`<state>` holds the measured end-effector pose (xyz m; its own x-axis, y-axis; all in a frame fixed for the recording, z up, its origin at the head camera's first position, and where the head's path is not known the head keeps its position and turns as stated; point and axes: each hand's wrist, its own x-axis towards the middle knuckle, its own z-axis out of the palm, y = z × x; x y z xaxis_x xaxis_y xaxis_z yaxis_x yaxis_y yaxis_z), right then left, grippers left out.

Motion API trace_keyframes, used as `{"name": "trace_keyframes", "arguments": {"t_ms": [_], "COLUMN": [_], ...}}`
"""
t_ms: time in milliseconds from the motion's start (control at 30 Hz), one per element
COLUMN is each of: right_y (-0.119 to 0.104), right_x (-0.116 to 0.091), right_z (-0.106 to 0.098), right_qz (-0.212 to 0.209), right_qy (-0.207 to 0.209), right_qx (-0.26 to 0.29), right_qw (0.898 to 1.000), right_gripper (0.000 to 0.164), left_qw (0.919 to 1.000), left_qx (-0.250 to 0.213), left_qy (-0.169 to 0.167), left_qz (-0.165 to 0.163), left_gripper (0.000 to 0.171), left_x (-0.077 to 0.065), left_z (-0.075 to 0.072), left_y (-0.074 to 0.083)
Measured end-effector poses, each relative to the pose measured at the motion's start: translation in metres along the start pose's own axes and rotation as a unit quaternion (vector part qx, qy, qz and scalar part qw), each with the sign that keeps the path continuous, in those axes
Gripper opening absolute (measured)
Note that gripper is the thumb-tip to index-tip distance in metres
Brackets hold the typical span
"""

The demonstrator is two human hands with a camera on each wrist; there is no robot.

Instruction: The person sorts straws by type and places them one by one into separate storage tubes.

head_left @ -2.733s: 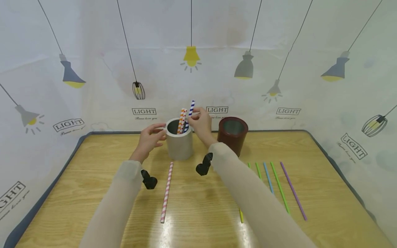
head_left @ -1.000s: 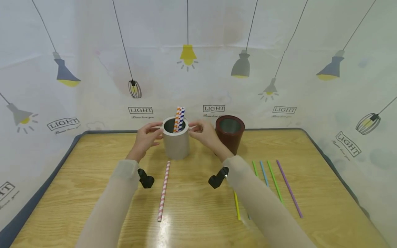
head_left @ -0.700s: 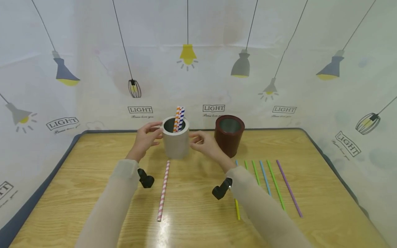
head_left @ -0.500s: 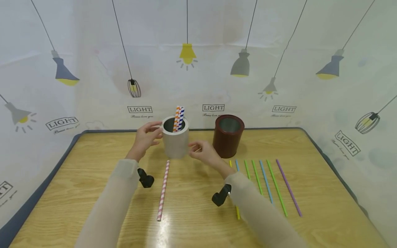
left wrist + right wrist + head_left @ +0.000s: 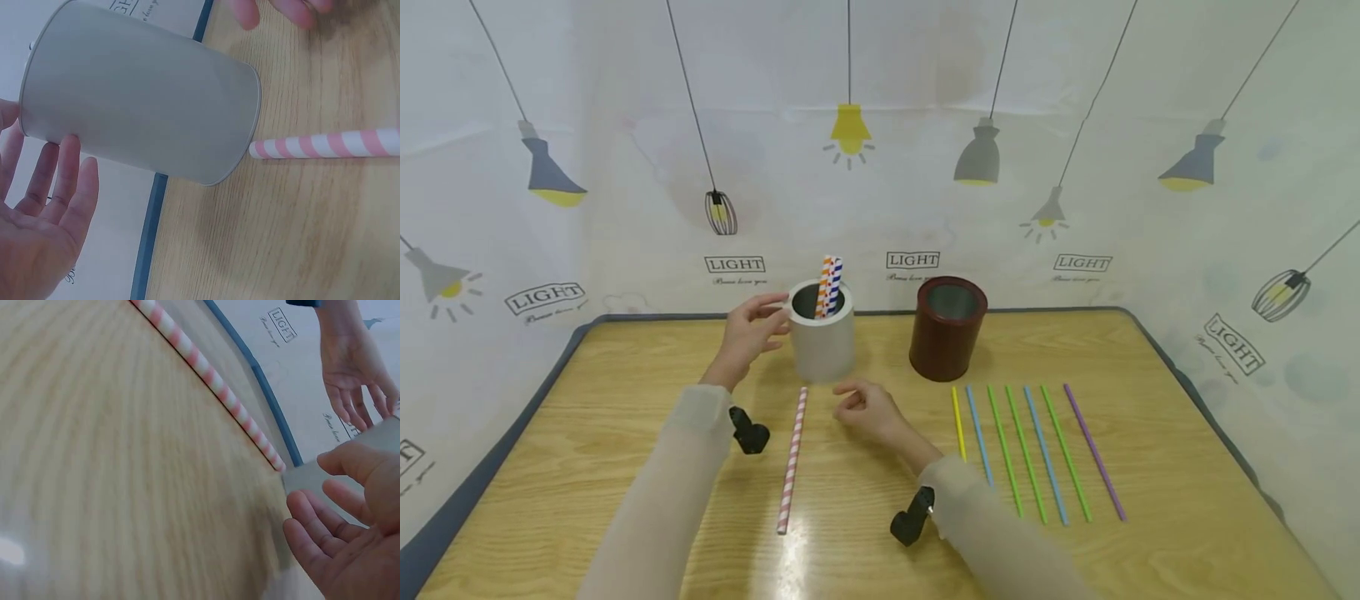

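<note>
A light grey cup stands upright towards the back of the table, with orange-striped, blue-striped and red-dotted paper straws leaning in it. My left hand is at its left side. In the left wrist view, extended fingers lie against the cup's wall near the rim. My right hand hovers in front of the cup, its loosely bent fingers holding nothing. Between my forearms a pink-and-white striped straw lies on the table, its far end close to the cup's base in the left wrist view.
A dark red-brown cup stands right of the grey one. Several thin straws lie in a row at the right, from a yellow straw through blue and green to a purple straw. A lamp-printed backdrop surrounds the table.
The blue-striped straw, earlier in my right fingers, now leans in the grey cup. My right hand has left the cup, moving down and towards me. My left hand has stayed at the cup.
</note>
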<state>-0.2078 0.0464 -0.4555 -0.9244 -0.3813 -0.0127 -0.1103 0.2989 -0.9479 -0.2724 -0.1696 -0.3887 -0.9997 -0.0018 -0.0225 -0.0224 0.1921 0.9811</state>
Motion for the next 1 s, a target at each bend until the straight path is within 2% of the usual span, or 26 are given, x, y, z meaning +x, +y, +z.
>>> {"name": "trace_keyframes", "arguments": {"t_ms": [167,233,433,533,733,867,1000], "right_y": [-0.024,-0.026,-0.003,-0.002,-0.002,-0.001,-0.002], "right_x": [-0.012,-0.012,0.005,0.006,0.007,0.008,0.008], "right_z": [0.016,0.022,0.046,0.054,0.063,0.067,0.070], "right_qz": [0.009,0.013,0.045,0.061,0.065,0.061,0.061], "right_qy": [0.009,0.016,0.058,0.081,0.121,0.132,0.141], "right_qx": [0.030,0.052,0.116,0.110,0.059,-0.006,-0.076], "right_qw": [0.999,0.998,0.991,0.989,0.989,0.989,0.985], "right_gripper": [0.032,0.033,0.035,0.034,0.035,0.038,0.040], "left_qw": [1.0000,1.0000,1.0000,1.0000,1.0000,0.9999,1.0000], "left_qx": [0.001,0.000,-0.003,-0.006,-0.009,-0.009,-0.006], "left_qy": [0.002,0.002,0.003,0.002,0.002,0.003,0.002], "left_qz": [0.005,0.006,0.004,0.004,0.004,0.004,0.006], "left_gripper": [0.043,0.043,0.042,0.042,0.042,0.042,0.042], "left_x": [0.000,0.000,0.000,-0.001,-0.002,-0.001,-0.002], "left_z": [0.000,0.000,0.000,0.000,-0.001,-0.001,0.000], "left_y": [0.000,0.000,0.001,0.001,0.000,0.000,0.001]}}
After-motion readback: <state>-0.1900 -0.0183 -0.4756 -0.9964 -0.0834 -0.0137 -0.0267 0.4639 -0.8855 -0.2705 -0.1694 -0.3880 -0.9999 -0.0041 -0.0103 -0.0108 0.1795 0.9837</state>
